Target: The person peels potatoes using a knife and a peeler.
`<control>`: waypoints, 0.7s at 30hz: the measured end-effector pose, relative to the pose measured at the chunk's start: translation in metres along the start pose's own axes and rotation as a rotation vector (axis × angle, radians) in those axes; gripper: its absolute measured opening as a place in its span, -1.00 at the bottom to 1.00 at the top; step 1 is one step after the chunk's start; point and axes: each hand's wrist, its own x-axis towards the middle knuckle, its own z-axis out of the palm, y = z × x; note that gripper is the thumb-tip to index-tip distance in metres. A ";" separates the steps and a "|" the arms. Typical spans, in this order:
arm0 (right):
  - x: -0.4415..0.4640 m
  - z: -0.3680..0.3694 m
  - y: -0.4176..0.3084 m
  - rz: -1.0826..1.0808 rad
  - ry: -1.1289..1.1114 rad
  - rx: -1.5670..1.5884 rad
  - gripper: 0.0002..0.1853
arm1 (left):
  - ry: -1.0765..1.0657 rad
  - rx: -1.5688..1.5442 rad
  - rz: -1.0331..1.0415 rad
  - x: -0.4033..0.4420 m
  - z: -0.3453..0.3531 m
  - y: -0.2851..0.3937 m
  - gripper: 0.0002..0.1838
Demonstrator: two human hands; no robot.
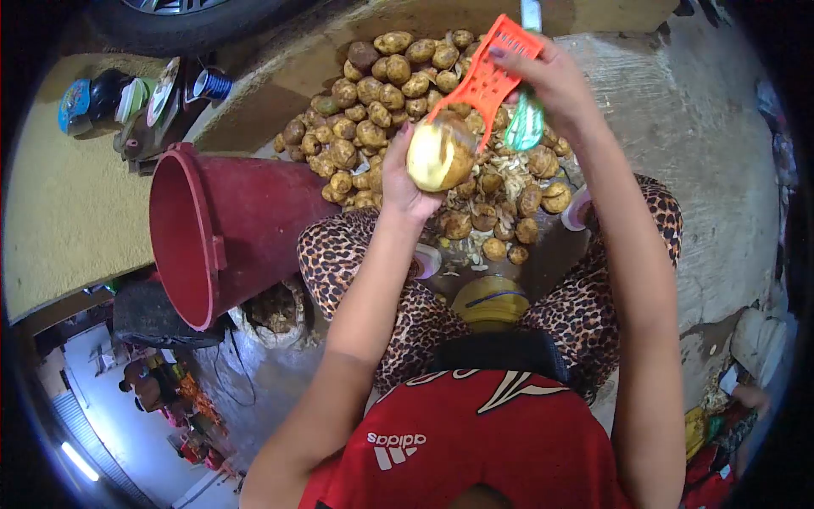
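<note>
My left hand (404, 182) is closed round a large, partly peeled potato (438, 156); pale flesh shows on its left side and brown skin on its right. In my right hand (547, 76) is an orange peeler (496, 75) with a holed face, and its forked end meets the potato's upper right side. Something green and white (526, 121) hangs beneath my right hand; whether the fingers hold it too, I cannot tell. Behind and below both hands lies a heap of unpeeled potatoes (370, 133), with pale peelings (511, 182) scattered over its near part.
A large red bucket (254, 220) lies tipped on its side at the left. Between my legs is a yellow container (490, 301). A white sack (271, 318) stands below the bucket. Other people (153, 386) appear at the lower left, and a person's arm (750, 399) at the lower right.
</note>
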 end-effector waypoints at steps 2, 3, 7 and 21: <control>-0.007 0.011 0.014 0.046 -0.020 -0.003 -0.80 | 0.041 -0.040 0.012 0.000 0.000 0.000 -0.41; -0.007 0.012 0.015 0.028 -0.041 0.021 -0.78 | 0.050 -0.060 0.014 0.001 0.002 0.001 -0.41; -0.005 0.018 0.024 -0.120 0.005 -0.173 -0.74 | 0.104 -0.080 -0.016 -0.001 0.005 0.004 -0.43; 0.018 -0.023 0.006 -0.174 0.198 -0.199 -0.66 | 0.090 0.043 -0.044 0.003 -0.003 0.007 -0.51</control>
